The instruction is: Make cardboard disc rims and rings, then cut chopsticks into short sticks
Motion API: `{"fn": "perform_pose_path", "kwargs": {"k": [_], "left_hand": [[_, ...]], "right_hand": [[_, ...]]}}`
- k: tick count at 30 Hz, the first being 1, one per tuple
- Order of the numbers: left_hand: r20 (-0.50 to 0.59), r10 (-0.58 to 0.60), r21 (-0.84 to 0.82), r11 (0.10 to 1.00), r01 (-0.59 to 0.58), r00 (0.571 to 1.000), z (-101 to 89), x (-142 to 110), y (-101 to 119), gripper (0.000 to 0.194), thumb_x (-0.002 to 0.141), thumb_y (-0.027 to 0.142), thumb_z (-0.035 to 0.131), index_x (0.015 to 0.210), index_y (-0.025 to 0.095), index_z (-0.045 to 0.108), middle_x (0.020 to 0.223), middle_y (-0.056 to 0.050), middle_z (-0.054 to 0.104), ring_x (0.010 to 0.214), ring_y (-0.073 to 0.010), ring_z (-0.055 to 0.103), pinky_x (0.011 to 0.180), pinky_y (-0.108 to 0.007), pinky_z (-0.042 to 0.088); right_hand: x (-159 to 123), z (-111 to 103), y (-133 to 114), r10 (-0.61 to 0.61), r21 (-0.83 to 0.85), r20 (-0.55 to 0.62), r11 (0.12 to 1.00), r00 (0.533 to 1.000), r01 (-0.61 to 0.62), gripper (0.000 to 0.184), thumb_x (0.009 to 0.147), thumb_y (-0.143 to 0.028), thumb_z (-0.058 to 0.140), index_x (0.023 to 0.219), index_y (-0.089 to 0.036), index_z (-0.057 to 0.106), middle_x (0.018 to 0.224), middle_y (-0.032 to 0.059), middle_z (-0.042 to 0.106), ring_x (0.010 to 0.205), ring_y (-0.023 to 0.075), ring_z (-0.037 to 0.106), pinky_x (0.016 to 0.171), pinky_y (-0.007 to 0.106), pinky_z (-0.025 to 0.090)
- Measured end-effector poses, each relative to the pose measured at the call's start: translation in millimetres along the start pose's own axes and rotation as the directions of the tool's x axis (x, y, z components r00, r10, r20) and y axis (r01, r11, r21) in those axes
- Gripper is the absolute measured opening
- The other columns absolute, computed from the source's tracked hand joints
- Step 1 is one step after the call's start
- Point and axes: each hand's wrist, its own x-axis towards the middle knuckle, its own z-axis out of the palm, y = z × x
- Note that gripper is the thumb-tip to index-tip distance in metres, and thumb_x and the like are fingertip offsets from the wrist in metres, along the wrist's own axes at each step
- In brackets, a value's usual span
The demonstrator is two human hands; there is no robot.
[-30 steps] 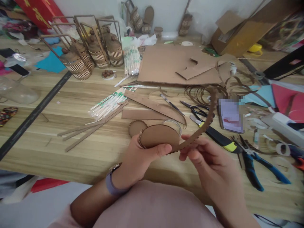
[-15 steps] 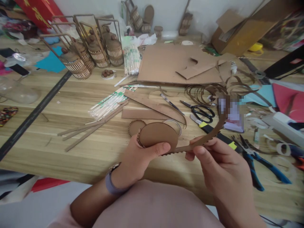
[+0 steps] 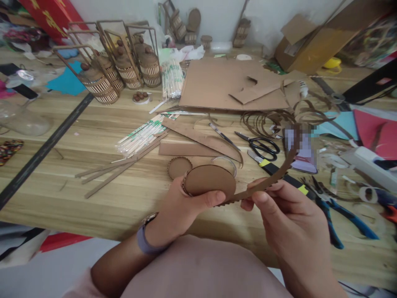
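My left hand (image 3: 189, 203) grips a round cardboard disc (image 3: 211, 179), its thumb lying over the near edge. Along the disc's rim runs a narrow corrugated cardboard strip (image 3: 263, 185), whose free length curves up to the right. Thumb and fingers of my right hand (image 3: 288, 215) pinch this strip a short way from the disc. Behind the disc lie a smaller cardboard round with a ridged rim (image 3: 180, 167) and a pale ring (image 3: 231, 162), partly covered. How the strip meets the disc under my left fingers is hidden.
Scissors (image 3: 263, 145), a utility knife (image 3: 279, 174) and blue-handled pliers (image 3: 338, 211) lie to the right. Cardboard strips (image 3: 111, 174) and bagged sticks (image 3: 139, 136) are at left. Behind stand several cardboard lanterns (image 3: 128, 70) and a flat cardboard sheet (image 3: 214, 82).
The disc has shifted slightly right and down and tilted a little in my left hand. My right hand keeps its pinch on the strip, nearly in the same place.
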Motion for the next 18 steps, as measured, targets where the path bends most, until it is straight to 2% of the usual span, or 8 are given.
{"fn": "perform_pose_path", "kwargs": {"k": [7, 18], "left_hand": [[0.090, -0.048, 0.041, 0.998, 0.045, 0.995, -1.1, -0.2, 4.1, 0.020, 0.076, 0.026, 0.080, 0.096, 0.024, 0.078, 0.094, 0.001, 0.078, 0.091, -0.0177, 0.071, 0.083, -0.025, 0.055], [0.146, -0.080, 0.094, 0.993, 0.067, 0.986, -2.5, -2.3, 4.7, 0.021, 0.075, 0.028, 0.081, 0.096, 0.023, 0.077, 0.092, 0.001, 0.078, 0.088, -0.0177, 0.071, 0.078, -0.024, 0.055]], "right_hand": [[0.6, -0.1, -1.0, -0.012, 0.008, 0.021, 1.000, 1.000, 0.012, 0.019, 0.079, -0.045, 0.075, 0.080, -0.027, 0.067, 0.064, -0.0014, 0.067, 0.055, 0.0144, 0.065, 0.050, 0.023, 0.055], [0.0, -1.1, -3.7, -0.009, -0.055, 0.048, 0.998, 0.999, 0.012, 0.024, 0.080, -0.047, 0.073, 0.075, -0.024, 0.068, 0.061, -0.0008, 0.066, 0.052, 0.0130, 0.061, 0.048, 0.022, 0.051]]}}
